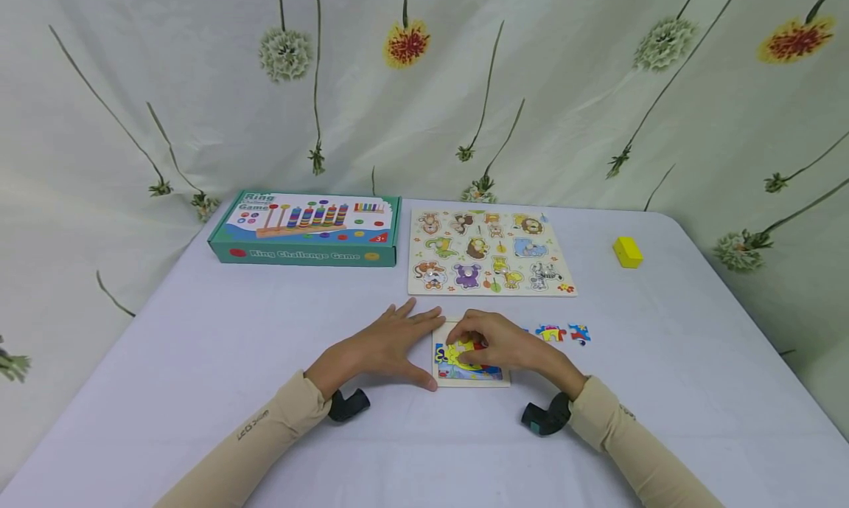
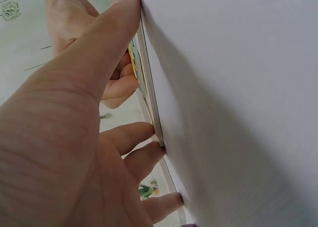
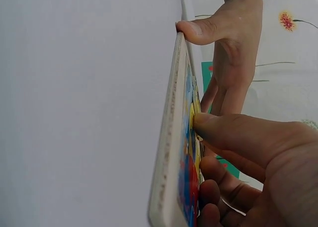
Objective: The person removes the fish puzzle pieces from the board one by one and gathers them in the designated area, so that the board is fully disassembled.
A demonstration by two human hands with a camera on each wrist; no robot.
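A small jigsaw puzzle in a pale wooden frame [image 1: 472,383] lies on the table between the hands. My left hand [image 1: 385,346] is spread beside it, thumb and fingertips touching the frame's left edge. Over the picture, the right hand [image 1: 504,342] pinches a yellow puzzle piece [image 3: 192,113] with curled thumb and fingers. The piece is low against the picture; whether it sits flush cannot be told, since the fingers cover part of it. Blue and red parts of the picture show around it. Loose puzzle pieces [image 1: 550,333] lie right of the right hand, one partly hidden behind it.
Behind the frame lies a larger animal peg puzzle board [image 1: 491,290]. A green Ring Challenge Game box [image 1: 305,256] is at the back left. Toward the back right stands a yellow block [image 1: 627,252]. A white cloth [image 1: 199,390] covers the table; a flowered curtain hangs behind.
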